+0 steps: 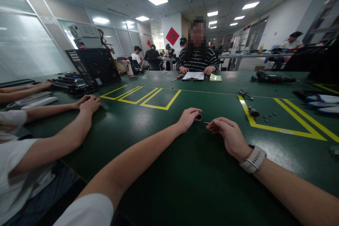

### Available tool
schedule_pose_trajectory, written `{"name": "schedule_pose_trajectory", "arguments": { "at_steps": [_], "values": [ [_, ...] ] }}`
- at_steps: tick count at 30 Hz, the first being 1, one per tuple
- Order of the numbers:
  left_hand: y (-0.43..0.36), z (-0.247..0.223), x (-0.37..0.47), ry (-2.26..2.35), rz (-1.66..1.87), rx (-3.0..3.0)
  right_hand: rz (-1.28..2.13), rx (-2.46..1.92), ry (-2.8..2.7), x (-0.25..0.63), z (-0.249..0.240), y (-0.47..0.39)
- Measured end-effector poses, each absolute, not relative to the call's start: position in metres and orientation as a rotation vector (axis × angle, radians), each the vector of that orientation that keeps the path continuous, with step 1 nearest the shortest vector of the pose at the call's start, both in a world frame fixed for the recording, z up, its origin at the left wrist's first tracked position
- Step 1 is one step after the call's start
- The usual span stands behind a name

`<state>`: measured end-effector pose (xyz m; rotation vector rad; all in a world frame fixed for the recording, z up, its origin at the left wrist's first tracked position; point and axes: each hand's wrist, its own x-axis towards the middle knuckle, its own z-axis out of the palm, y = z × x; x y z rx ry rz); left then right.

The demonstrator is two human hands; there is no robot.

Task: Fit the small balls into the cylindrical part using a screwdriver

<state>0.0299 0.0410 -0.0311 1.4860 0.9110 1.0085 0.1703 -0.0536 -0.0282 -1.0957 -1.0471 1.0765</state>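
My left hand (188, 119) is closed around a small, round, hollow metal part (198, 117), its open end turned toward my right hand. Between the fingertips of my right hand (225, 130) is a thin metal rod (206, 123), pointing at that part with a slight gap between them. Most of the rod is hidden by my fingers, so its kind does not show. To the right, by yellow tape, lie a cup-shaped metal part (253, 112), a metal piece with a narrow shaft (245, 94) and several tiny dark pieces (270, 115).
Yellow tape (284, 131) marks areas on the green table (169, 155). A co-worker's clasped hands (90, 104) rest at the left. Across sits a person with a clipboard (193, 76) and a red screwdriver (177, 77). A black power tool (272, 77) lies far right.
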Motion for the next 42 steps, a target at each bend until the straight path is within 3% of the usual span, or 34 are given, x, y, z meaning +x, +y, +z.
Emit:
{"name": "schedule_pose_trajectory", "arguments": {
  "at_steps": [20,42],
  "values": [
    [0.0405,-0.0307,0.0314,0.869,1.025,1.398,0.910,-1.146,-1.210,0.1668,-0.0278,-0.0541],
    [0.0436,-0.0357,0.0272,0.842,1.005,1.568,1.008,-1.201,-1.206,0.1691,-0.0273,-0.0513]
  ]
}}
